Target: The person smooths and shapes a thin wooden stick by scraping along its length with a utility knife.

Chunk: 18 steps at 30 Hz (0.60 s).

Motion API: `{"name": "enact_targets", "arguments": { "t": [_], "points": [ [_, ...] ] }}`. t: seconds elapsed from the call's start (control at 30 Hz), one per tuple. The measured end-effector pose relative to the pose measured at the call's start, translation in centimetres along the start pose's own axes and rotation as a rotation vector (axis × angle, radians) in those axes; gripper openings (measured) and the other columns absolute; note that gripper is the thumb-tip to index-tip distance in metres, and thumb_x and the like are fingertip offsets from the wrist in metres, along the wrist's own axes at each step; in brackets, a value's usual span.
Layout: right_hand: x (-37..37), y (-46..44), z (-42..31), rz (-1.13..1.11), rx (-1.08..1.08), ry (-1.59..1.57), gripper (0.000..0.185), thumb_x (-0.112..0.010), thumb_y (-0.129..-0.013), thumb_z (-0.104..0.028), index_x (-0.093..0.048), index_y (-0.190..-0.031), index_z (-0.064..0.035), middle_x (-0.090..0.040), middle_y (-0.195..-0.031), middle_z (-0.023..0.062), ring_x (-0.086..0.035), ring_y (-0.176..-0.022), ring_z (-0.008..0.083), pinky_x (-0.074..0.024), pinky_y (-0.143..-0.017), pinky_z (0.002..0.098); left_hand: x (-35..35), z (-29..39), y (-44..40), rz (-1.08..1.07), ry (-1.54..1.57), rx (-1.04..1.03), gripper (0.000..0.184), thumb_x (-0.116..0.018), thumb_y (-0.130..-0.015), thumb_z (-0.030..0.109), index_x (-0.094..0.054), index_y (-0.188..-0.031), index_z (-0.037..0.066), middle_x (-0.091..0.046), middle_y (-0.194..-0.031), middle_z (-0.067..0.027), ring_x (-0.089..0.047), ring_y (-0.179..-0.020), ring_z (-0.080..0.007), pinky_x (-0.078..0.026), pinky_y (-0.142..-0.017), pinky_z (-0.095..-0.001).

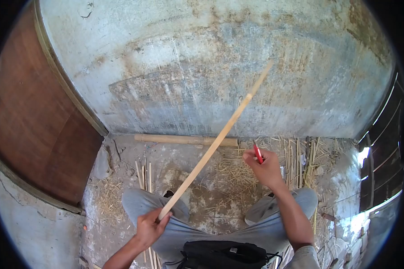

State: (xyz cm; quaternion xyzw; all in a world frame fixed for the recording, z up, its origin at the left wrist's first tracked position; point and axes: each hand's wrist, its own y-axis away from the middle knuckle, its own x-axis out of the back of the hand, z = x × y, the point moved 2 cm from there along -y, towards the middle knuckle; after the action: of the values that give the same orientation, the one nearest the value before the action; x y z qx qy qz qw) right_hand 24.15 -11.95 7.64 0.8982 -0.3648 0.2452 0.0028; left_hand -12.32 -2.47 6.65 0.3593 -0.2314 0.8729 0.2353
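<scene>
A black bag rests at six o'clock, across the lap of someone sitting low in grey trousers, knees spread wide. Over by the left knee, at seven o'clock, the left hand is closed round the near end of a long bamboo strip. The strip slants up and away from that fist, its free end out between one and two o'clock, seen against the wall. At four o'clock, beyond the right knee, the right hand has its fingers curled about a red tool, tip pointing away, well apart from the strip.

Below the hands, loose shavings litter the dirty floor around five o'clock. Thin sticks lie in a bunch just past three, and a few more slender pieces at eight. A crumpled plastic bag slumps at half past eight. Near the middle of the dial, a thick bamboo pole lies along the foot of the stained wall, which fills twelve o'clock. Out toward nine stands a brown panel; at three, light shows through dark slats.
</scene>
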Motion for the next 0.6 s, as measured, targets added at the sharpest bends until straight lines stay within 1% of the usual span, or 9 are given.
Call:
{"name": "enact_targets", "arguments": {
  "t": [0.07,0.13,0.17,0.23,0.33,0.4,0.43,0.5,0.6],
  "points": [
    [0.3,-0.8,-0.8,0.038,0.049,-0.113,0.028,-0.072,-0.087,-0.027,-0.072,-0.1,-0.0028,-0.07,-0.078,0.0082,-0.057,-0.059,0.0103,-0.0446,-0.055,0.0276,1.0,1.4,-2.5,-0.025,-0.085,-0.162,0.019,-0.074,-0.085,0.016,-0.07,-0.094,0.0,-0.063,-0.064,-0.0138,-0.06,-0.047,-0.0206,-0.045,-0.044,-0.0318],
    [0.7,-1.8,-1.0,0.092,-0.218,-0.493,0.033,-0.068,-0.091,-0.033,-0.068,-0.103,-0.002,-0.071,-0.079,0.0082,-0.047,-0.05,0.0064,-0.037,-0.046,0.0232,1.9,1.5,-5.4,-0.026,-0.138,-0.259,0.02,-0.074,-0.084,0.019,-0.07,-0.095,0.002,-0.064,-0.065,-0.0134,-0.061,-0.049,-0.0232,-0.046,-0.045,-0.0334],
    [0.7,-2.4,-1.1,0.086,-0.211,-0.494,0.033,-0.068,-0.091,-0.033,-0.068,-0.103,-0.002,-0.071,-0.079,0.0082,-0.047,-0.05,0.0064,-0.037,-0.046,0.0232,2.1,1.6,-7.0,-0.035,-0.191,-0.355,0.022,-0.074,-0.084,0.022,-0.071,-0.095,0.003,-0.065,-0.067,-0.0131,-0.062,-0.051,-0.0257,-0.047,-0.046,-0.0349],
    [0.8,-3.9,0.1,0.313,-0.283,-0.919,0.034,-0.061,-0.096,-0.036,-0.063,-0.105,-0.0027,-0.064,-0.077,0.0043,-0.037,-0.046,0.0031,-0.0293,-0.04,0.0209,2.2,2.2,-10.5,-0.031,-0.189,-0.447,0.027,-0.074,-0.083,0.029,-0.071,-0.096,0.006,-0.066,-0.069,-0.0106,-0.063,-0.054,-0.0277,-0.048,-0.049,-0.0379],
    [1.0,-5.4,3.1,0.408,-0.262,-0.943,0.032,-0.061,-0.096,-0.037,-0.062,-0.105,-0.0054,-0.063,-0.08,0.0035,-0.035,-0.045,0.004,-0.0303,-0.04,0.0213,1.3,3.2,-15.4,-0.054,-0.263,-0.449,0.029,-0.075,-0.08,0.032,-0.072,-0.097,0.008,-0.067,-0.071,-0.0104,-0.064,-0.061,-0.0289,-0.048,-0.053,-0.0411],
    [1.2,-6.2,4.9,0.453,-0.208,-0.973,0.031,-0.061,-0.096,-0.036,-0.062,-0.102,-0.0064,-0.062,-0.078,0.0021,-0.036,-0.045,0.0041,-0.0301,-0.04,0.0217,-0.6,2.7,-18.3,0.012,-0.296,-0.434,0.033,-0.074,-0.08,0.034,-0.072,-0.099,0.006,-0.068,-0.074,-0.0102,-0.064,-0.07,-0.03,-0.048,-0.064,-0.042],
    [1.1,-6.4,6.2,0.493,-0.253,-0.985,0.028,-0.061,-0.096,-0.035,-0.063,-0.099,-0.0076,-0.061,-0.075,0.0009,-0.036,-0.044,0.0044,-0.0304,-0.04,0.0221,-1.5,2.7,-19.4,0.013,-0.298,-0.443,0.033,-0.074,-0.08,0.034,-0.072,-0.099,0.006,-0.068,-0.074,-0.0102,-0.064,-0.07,-0.03,-0.048,-0.064,-0.042],
    [1.3,-6.8,8.3,0.544,-0.306,-0.997,0.026,-0.062,-0.095,-0.035,-0.063,-0.096,-0.0087,-0.06,-0.073,-0.0004,-0.036,-0.044,0.0048,-0.0306,-0.04,0.0225,-3.3,2.6,-20.9,0.095,-0.303,-0.538,0.034,-0.074,-0.08,0.032,-0.071,-0.1,0.004,-0.069,-0.079,-0.0107,-0.063,-0.078,-0.0298,-0.045,-0.075,-0.0411],
    [1.7,-7.1,9.4,0.617,-0.344,-0.906,0.023,-0.061,-0.096,-0.031,-0.062,-0.094,-0.0075,-0.057,-0.071,0.001,-0.038,-0.042,0.0062,-0.0315,-0.039,0.0246,-7.3,0.3,-21.3,0.141,-0.154,-0.487,0.035,-0.077,-0.079,0.029,-0.069,-0.101,0.004,-0.068,-0.085,-0.0102,-0.063,-0.078,-0.0261,-0.041,-0.08,-0.0388]
  ]
}}
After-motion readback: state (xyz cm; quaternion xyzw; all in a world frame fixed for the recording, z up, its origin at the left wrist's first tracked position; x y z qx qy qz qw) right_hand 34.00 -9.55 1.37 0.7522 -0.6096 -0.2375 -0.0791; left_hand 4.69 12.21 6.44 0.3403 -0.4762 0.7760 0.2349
